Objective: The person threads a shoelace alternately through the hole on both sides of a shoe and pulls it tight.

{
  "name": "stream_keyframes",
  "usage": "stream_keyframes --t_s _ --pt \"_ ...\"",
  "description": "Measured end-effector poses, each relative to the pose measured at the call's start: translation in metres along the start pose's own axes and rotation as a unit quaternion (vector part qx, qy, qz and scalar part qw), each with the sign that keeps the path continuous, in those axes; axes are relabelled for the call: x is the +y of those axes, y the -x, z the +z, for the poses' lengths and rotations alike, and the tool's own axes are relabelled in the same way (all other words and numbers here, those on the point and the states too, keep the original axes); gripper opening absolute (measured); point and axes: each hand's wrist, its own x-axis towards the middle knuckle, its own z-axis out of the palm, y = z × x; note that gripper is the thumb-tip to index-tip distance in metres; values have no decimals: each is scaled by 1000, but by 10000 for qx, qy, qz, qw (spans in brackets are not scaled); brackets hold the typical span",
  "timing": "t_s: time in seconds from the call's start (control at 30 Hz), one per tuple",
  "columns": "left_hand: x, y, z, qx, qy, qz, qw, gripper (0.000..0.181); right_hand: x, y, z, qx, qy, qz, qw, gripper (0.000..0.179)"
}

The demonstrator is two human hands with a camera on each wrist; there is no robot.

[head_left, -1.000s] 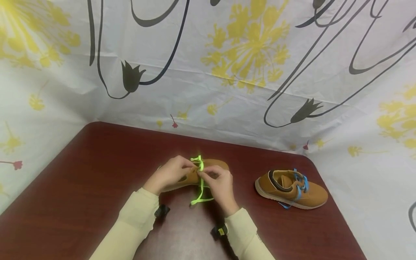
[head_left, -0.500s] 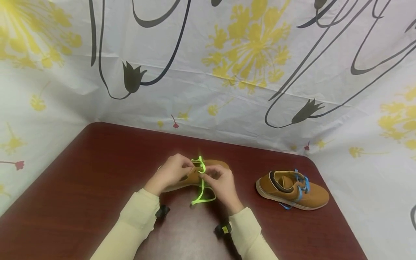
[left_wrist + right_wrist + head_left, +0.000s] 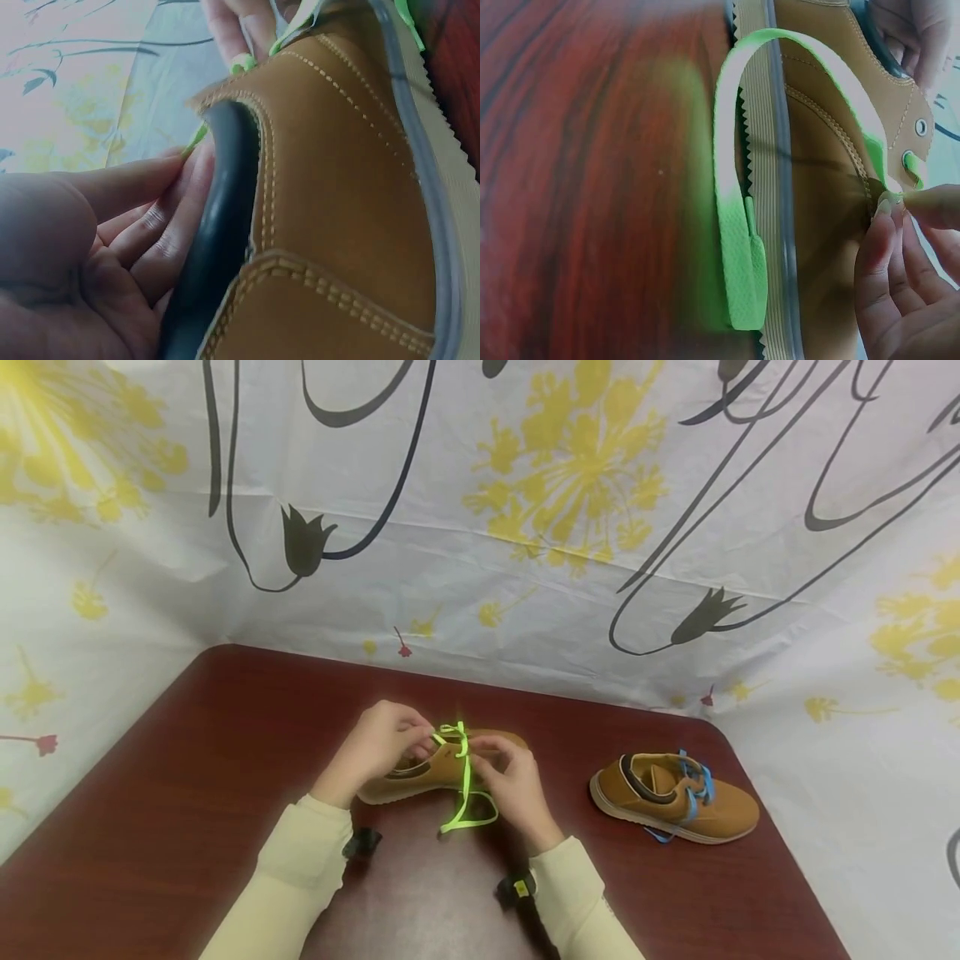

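Observation:
A tan shoe (image 3: pixel 442 774) with a black padded collar lies on the table, toe to the right, laced with a neon green shoelace (image 3: pixel 466 793). Over its opening my left hand (image 3: pixel 375 745) pinches one part of the lace (image 3: pixel 196 137) between thumb and fingers, as the left wrist view shows. Close to the eyelets, thumb and fingertips of my right hand (image 3: pixel 517 785) pinch another stretch of it. From that pinch the lace (image 3: pixel 726 150) loops out over the sole's edge onto the table. Fingers partly hide the upper eyelets in the head view.
A second tan shoe (image 3: pixel 720 814) with a blue lace (image 3: pixel 691 802) sits to the right on the dark red-brown table (image 3: pixel 225 760). A white patterned sheet (image 3: pixel 450 527) hangs along the table's back and sides.
My left hand has moved left and slightly up, away from the right hand, drawing a piece of green lace along. The right hand has shifted slightly right. Both shoes stay in place.

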Motion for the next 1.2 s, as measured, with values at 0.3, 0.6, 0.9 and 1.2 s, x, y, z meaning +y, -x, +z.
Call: stream_keyframes --t_s 0.3,0.6,0.9,1.2 --pt "-9 0 -22 683 707 14 9952 24 2 -1 -5 2 -95 -188 9998 13" --pt "-12 4 -41 1206 1964 -50 9731 35 4 -1 -6 -9 20 -318 9995 17" --pt "-11 15 -62 1592 2344 -288 9586 42 5 -1 -7 41 165 -368 9992 16" --pt "-14 18 -73 2117 3399 -350 9156 44 2 -1 -6 58 186 -269 9995 13"
